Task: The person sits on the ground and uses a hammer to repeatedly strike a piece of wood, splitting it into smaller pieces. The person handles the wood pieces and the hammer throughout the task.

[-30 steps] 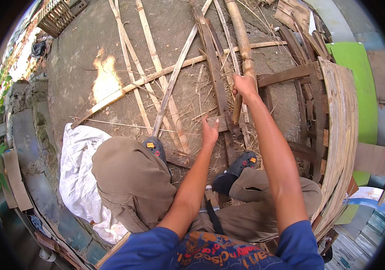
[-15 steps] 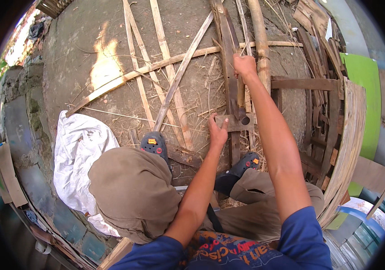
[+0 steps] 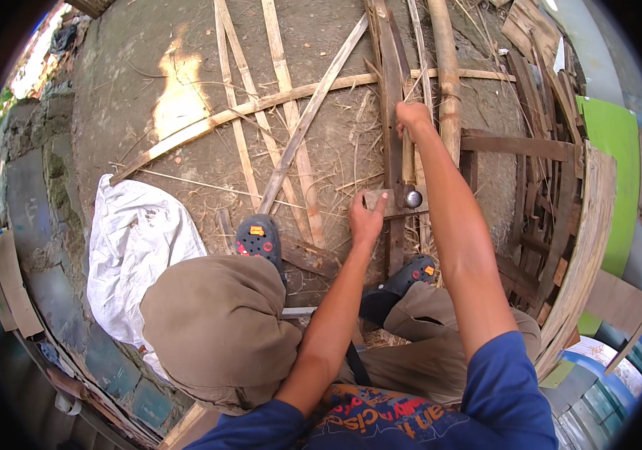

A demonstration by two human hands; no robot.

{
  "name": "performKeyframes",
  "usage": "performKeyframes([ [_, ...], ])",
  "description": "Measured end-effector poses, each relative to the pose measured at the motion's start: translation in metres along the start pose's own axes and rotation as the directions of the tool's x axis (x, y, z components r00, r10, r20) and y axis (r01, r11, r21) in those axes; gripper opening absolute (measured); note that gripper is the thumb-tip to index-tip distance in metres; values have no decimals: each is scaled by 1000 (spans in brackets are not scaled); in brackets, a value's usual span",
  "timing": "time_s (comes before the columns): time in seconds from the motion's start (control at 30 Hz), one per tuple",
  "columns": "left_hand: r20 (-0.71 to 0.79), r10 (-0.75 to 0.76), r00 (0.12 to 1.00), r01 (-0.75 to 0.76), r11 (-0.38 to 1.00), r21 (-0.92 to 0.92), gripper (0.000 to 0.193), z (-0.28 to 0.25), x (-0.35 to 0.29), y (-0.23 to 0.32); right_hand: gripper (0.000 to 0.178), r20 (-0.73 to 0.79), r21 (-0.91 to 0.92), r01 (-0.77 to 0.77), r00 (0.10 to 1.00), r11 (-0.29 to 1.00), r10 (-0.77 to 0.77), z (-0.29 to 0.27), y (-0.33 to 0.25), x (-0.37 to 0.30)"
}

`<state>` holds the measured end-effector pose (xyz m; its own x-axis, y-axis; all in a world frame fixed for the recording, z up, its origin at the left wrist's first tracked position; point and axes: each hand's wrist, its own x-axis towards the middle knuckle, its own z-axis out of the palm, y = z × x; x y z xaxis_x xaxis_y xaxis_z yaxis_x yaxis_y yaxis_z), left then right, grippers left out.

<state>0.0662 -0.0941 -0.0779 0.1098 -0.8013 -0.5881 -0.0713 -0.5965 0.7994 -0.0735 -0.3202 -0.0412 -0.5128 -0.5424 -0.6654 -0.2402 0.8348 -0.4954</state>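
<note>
My right hand point(image 3: 415, 118) is closed around the wooden handle of a hammer point(image 3: 408, 166). The hammer's round metal face point(image 3: 413, 199) shows bright and turned upward, over the right part of a short wooden piece point(image 3: 398, 213). At the left end of that piece, my left hand point(image 3: 366, 219) grips it with the thumb on top; its other fingers are partly hidden. Beneath, a long dark timber point(image 3: 391, 142) runs away from me, the short piece lying across it. Whether the hammer touches the wood, I cannot tell.
Long bamboo strips point(image 3: 291, 112) cross on the dirt floor, with a thick bamboo pole point(image 3: 447, 82) at right. A white sack point(image 3: 137, 259) lies left. Stacked dark wooden frames point(image 3: 546, 210) stand right. My clogs point(image 3: 258, 241) flank the work.
The hammer's face has gone from dark to shiny as it tilted and shifted slightly. My left hand keeps its grip on the short wooden piece. The whole view has shifted a little.
</note>
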Motion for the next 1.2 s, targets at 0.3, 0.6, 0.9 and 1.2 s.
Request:
performKeyframes([
  [0.3, 45, -136, 990, 131, 987, 90, 44, -5, 21, 18, 27, 24, 91, -6, 1000, 996, 4, -6, 13, 24],
  [0.6, -37, -195, 980, 198, 972, 123, 51, -10, 10, 21, 62, -69, -71, 245, 966, 967, -250, 5, 15, 10],
  [0.9, -171, -31, 985, 62, 981, 184, 51, 3, -10, 7, 54, -119, 107, 238, 967, 965, -225, -9, 27, 7],
  [1.2, -155, -14, 988, 15, 1000, 7, 39, 19, 0, 1, 39, -26, 249, 294, 954, 923, -298, -31, -1, -19],
])
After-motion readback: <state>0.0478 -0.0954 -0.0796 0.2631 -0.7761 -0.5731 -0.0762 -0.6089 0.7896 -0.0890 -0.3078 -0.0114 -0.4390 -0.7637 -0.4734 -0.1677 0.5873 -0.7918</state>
